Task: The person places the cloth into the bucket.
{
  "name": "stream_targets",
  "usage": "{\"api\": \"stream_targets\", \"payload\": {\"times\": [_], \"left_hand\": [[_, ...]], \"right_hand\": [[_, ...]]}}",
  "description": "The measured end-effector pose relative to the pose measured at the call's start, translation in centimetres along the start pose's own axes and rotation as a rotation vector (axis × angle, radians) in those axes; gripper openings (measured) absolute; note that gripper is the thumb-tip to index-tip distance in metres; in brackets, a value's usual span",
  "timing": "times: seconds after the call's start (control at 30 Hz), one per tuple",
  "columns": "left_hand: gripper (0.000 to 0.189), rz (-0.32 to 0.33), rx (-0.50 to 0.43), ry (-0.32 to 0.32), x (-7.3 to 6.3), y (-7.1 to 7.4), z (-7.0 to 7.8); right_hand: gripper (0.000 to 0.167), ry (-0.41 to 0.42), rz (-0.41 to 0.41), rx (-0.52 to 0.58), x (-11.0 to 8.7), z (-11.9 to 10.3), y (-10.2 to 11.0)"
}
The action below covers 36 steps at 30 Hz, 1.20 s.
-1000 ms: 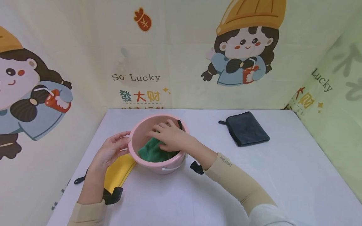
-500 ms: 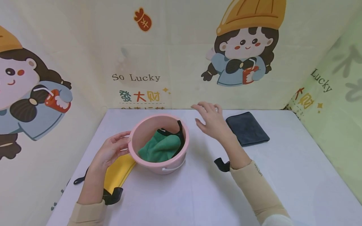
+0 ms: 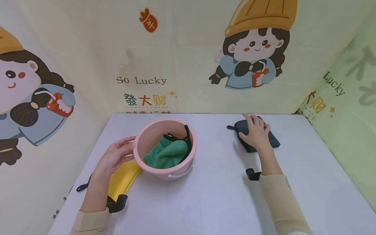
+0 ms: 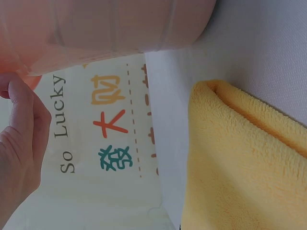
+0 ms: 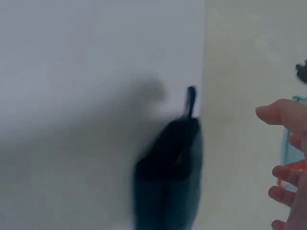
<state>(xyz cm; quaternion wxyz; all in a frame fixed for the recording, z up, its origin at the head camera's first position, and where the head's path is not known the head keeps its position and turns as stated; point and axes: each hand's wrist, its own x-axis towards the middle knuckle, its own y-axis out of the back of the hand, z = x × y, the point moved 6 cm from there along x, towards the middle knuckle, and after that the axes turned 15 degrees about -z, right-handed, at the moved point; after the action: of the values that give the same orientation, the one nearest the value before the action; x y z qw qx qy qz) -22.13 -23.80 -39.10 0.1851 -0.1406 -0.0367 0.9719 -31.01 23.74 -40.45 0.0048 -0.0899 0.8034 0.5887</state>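
A pink bucket (image 3: 142, 143) stands on the table, with a crumpled green cloth (image 3: 168, 153) trimmed in black inside it. My left hand (image 3: 116, 155) holds the bucket's rim at its left side; in the left wrist view its bent fingers (image 4: 21, 110) meet the rim. Under my left forearm lies a folded yellow cloth (image 3: 121, 178). My right hand (image 3: 256, 132) hovers over a folded dark grey-blue cloth (image 3: 273, 140), fingers spread and holding nothing. From the right wrist view, the hand (image 5: 292, 158) is apart from that dark cloth (image 5: 165, 191), whose loop sticks out.
The white table (image 3: 217, 195) meets a printed curtain (image 3: 191, 65) at the back and sides. A white handle (image 3: 179, 175) hangs at the bucket's front. Black wrist mounts (image 3: 253, 174) stick out from both wrists.
My right hand has come out of the bucket and moved right, to above the dark cloth. The green cloth stays in the bucket, and my left hand has kept its place.
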Motion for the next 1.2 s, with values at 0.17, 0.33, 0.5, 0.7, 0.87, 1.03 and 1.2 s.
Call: {"api": "stream_targets", "payload": {"times": [0.17, 0.33, 0.5, 0.7, 0.87, 1.03, 1.2], "left_hand": [[0.055, 0.000, -0.003, -0.005, 0.0, 0.1, 0.0], [0.053, 0.006, 0.003, -0.002, 0.0, 0.1, -0.1], [0.054, 0.022, 0.015, 0.017, 0.0, 0.0, -0.1], [0.058, 0.025, 0.027, 0.010, -0.1, -0.1, 0.1], [0.051, 0.016, 0.013, -0.010, -0.1, -0.2, 0.1], [0.052, 0.005, 0.009, -0.021, -0.1, -0.2, 0.1], [0.056, 0.019, 0.015, 0.006, -0.1, -0.2, 0.0]], "right_hand": [[0.082, -0.056, -0.055, 0.018, -0.3, 2.9, -1.6], [0.087, -0.101, -0.114, 0.005, -0.4, 4.7, -2.9], [0.091, -0.130, -0.177, 0.001, -0.3, 5.5, -3.6], [0.092, -0.160, -0.263, -0.023, 0.2, 5.8, -4.3], [0.091, -0.154, -0.284, -0.062, 0.6, 5.6, -4.5], [0.085, -0.151, -0.252, -0.093, 0.8, 5.3, -4.5], [0.073, -0.135, -0.221, -0.143, 0.8, 5.3, -4.6]]}}
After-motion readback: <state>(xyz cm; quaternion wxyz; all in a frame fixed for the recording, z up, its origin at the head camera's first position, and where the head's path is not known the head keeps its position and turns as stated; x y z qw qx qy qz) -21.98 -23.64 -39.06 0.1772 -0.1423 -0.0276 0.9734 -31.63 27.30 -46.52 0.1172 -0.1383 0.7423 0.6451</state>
